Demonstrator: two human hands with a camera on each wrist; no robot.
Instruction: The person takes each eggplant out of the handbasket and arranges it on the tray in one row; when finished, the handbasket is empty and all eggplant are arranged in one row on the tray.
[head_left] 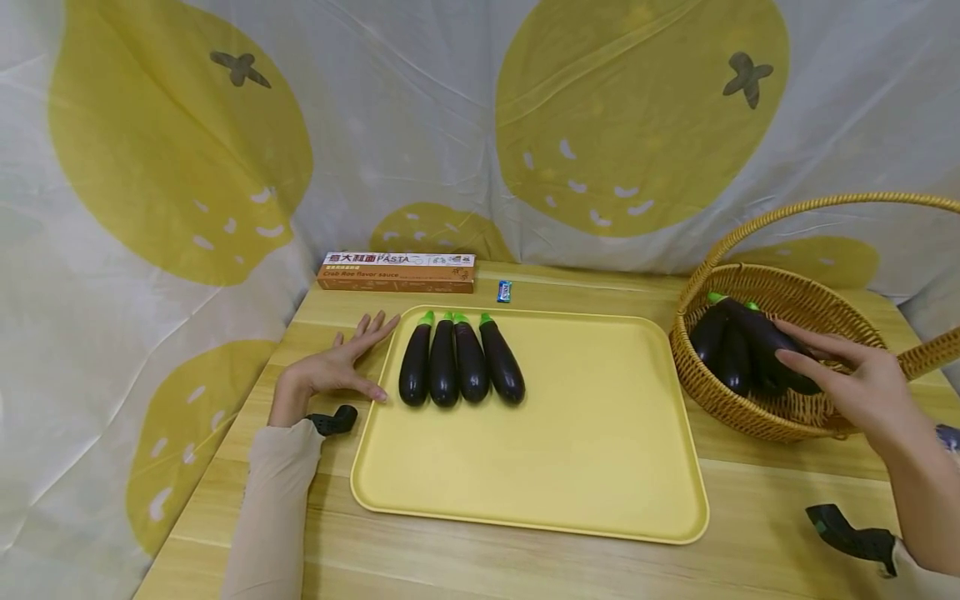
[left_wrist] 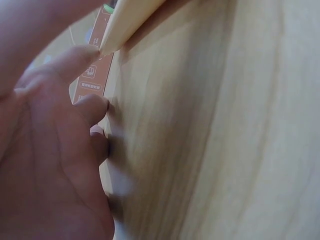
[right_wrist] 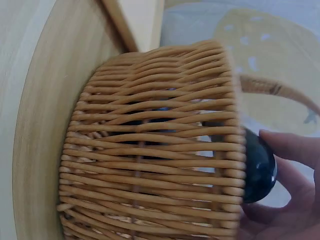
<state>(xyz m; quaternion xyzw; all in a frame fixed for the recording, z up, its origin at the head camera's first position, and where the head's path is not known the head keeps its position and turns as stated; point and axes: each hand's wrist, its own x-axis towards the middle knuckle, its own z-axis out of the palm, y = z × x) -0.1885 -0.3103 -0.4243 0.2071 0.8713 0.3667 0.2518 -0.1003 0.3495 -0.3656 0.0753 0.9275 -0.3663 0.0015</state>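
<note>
My right hand (head_left: pixel 873 383) reaches over the rim of a wicker basket (head_left: pixel 731 417) and grips a dark purple eggplant (head_left: pixel 767 340) with a green stem. More eggplants (head_left: pixel 731 362) lie beneath it in the basket. In the right wrist view, the thumb and fingers hold the rounded end of the eggplant (right_wrist: pixel 260 170), which pokes above the rim. My left hand (head_left: pixel 333 367) has its fingers spread along the left edge of a yellow tray (head_left: pixel 592 450), the thumb touching the rim. Several eggplants (head_left: pixel 471 367) stand in a row on the tray's left side, stems pointing away.
A pasta box (head_left: pixel 397 273) lies along the back of the wooden table, left of a small blue packet (head_left: pixel 504 292). The basket's tall handle (head_left: pixel 817 202) arches over it. A lemon-print curtain (head_left: pixel 420 125) hangs behind the table and on the left.
</note>
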